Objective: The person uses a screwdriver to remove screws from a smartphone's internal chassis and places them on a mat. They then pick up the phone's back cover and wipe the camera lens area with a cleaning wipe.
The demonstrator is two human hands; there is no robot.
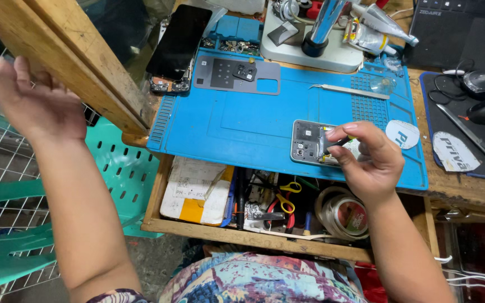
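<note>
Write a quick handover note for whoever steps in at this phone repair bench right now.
Right hand: fingers pinch a small dark part over the opened phone on the blue mat.
Left hand: raised off to the side by the wooden beam, holding nothing visible.
Tweezers lie free on the mat. Second phone lies at the mat's far left corner.
Done: phone's back is off.
Left: phone not yet closed.
</note>
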